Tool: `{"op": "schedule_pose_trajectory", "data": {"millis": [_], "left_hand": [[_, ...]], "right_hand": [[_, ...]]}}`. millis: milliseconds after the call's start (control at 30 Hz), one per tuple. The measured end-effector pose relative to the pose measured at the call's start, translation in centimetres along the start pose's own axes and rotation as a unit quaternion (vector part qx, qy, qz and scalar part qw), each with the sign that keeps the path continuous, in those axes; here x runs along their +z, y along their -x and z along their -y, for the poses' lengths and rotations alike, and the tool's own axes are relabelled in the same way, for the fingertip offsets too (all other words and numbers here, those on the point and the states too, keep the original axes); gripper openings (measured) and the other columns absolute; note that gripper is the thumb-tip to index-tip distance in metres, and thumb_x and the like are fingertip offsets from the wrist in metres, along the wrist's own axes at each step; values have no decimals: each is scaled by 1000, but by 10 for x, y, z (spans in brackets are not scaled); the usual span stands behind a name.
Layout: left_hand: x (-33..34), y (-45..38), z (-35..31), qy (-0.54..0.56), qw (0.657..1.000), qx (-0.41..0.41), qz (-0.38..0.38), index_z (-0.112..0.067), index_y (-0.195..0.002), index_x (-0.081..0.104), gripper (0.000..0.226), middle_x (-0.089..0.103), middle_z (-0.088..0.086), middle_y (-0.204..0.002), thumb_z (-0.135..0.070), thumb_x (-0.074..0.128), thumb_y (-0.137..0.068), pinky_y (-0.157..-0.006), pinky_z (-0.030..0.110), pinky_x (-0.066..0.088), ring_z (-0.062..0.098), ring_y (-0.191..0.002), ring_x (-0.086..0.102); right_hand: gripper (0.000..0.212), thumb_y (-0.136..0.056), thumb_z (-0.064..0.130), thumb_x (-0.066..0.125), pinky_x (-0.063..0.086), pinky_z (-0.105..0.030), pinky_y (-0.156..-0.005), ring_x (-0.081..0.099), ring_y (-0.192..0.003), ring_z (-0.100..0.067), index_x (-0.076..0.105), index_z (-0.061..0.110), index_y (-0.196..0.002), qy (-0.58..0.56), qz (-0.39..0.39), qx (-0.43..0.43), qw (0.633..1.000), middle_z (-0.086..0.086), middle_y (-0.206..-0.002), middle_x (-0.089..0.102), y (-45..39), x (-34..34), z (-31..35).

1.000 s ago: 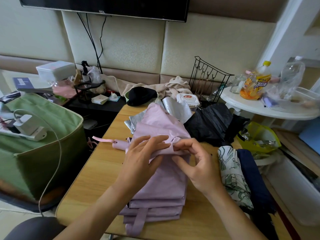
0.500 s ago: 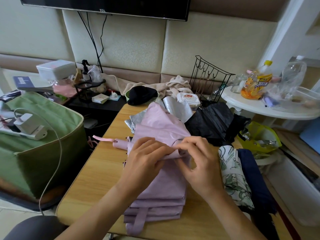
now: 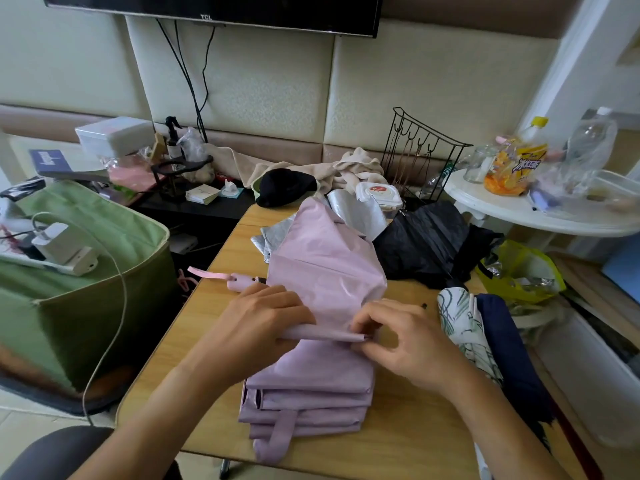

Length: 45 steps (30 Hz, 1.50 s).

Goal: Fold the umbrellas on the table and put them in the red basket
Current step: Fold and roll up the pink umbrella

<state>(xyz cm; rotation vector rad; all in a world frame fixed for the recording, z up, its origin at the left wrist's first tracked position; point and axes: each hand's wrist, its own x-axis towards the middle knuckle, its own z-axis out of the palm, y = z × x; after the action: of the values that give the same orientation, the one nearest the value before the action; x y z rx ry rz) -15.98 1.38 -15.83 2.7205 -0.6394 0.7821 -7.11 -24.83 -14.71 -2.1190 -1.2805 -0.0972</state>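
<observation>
Above table (image 3: 408,441), TV (image 3: 214,8) marked TCL, hands (image 3: 332,336) pinching umbrella (image 3: 325,271)

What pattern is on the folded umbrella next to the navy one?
White fabric with green leaf print, clearest in the head view.

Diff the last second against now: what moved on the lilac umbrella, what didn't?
Both hands slid toward the person, drawing a fold of the lilac umbrella into a tighter crease. Left hand holds its near end; right hand pinches the far end. Unchanged: black umbrella, leaf-print umbrella, navy umbrella.
</observation>
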Motion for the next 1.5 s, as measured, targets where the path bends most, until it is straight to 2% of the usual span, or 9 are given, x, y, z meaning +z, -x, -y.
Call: {"op": "schedule_pose_trajectory", "data": {"millis": [300, 500, 633, 733, 867, 933, 1033, 1200, 1500], "left_hand": [[-6, 16, 9, 109, 985, -30, 129, -37, -104, 77, 20, 65, -17, -97, -28, 70, -87, -72, 27, 51, 4, -87, 61], [-8, 19, 6, 97, 956, -107, 256, -39, -101, 73, 47, 68, -19, -93, -75, 47, -87, -75, 25, 48, 0, -85, 60], [1, 20, 5, 105, 974, -139, 147, -29, -93, 63, 55, 61, -11, -72, -73, 30, -97, -64, 37, 46, 4, -69, 56], [13, 14, -2, 14, 998, -40, 52, -31, -109, 68, 30, 66, -12, -102, -53, 52, -96, -78, 33, 52, 10, -94, 60], [33, 14, -11, -3, 995, 15, 102, -29, -156, 42, 63, 27, -2, -168, -57, 52, -99, -125, 34, 19, 16, -156, 19], [43, 20, -16, -25, 991, 16, 129, -26, -165, 17, 73, 3, 1, -174, -61, 39, -105, -129, 42, 7, 17, -160, -2], [54, 29, -22, -77, 985, 10, 154, -20, -166, 3, 79, -7, 6, -173, -65, 30, -106, -127, 52, 11, 21, -159, -8], [56, 28, -24, -67, 985, 1, 159, -19, -165, 1, 81, -9, 6, -173, -65, 30, -106, -127, 53, 10, 22, -159, -10], [56, 29, -25, -56, 985, 2, 161, -14, -165, 1, 85, -8, 9, -173, -65, 33, -105, -127, 55, 11, 23, -159, -8]], "right_hand": [[7, -87, 25, 76, 53, -27, -81, 65, -89, -1, 79, 24, -93, 30, 56, -28, 998, 20, -98, 72, 12, 6, -3], [12, -85, 31, 80, 53, -21, -85, 58, -97, 7, 84, 30, -96, 64, 92, -17, 994, 20, -102, 71, 21, 19, -8], [13, -85, 34, 78, 55, -25, -84, 59, -100, 4, 84, 31, -97, 72, 104, -19, 992, 20, -104, 71, 22, 21, -5], [13, -86, 32, 78, 55, -27, -84, 60, -102, 3, 84, 31, -97, 74, 106, -20, 991, 20, -105, 70, 23, 21, -4], [13, -86, 31, 78, 54, -26, -85, 60, -101, 2, 84, 30, -98, 51, 113, -18, 992, 20, -105, 69, 24, 22, -5], [11, -86, 31, 80, 54, -25, -85, 64, -101, 1, 84, 30, -97, 22, 115, 6, 993, 21, -105, 70, 24, 17, -5], [6, -89, 27, 80, 55, -24, -88, 70, -101, -6, 84, 29, -93, -61, 132, 67, 987, 20, -104, 74, 25, 6, -3], [13, -98, 18, 69, 58, -44, -65, 72, -71, -23, 74, 19, -86, -213, -75, 268, 937, -3, -80, 73, 17, 13, -3], [31, -88, 44, 79, 44, -28, -53, 61, -51, -14, 74, 14, -83, -242, -178, 431, 851, -7, -61, 70, -1, 38, 11]]}}
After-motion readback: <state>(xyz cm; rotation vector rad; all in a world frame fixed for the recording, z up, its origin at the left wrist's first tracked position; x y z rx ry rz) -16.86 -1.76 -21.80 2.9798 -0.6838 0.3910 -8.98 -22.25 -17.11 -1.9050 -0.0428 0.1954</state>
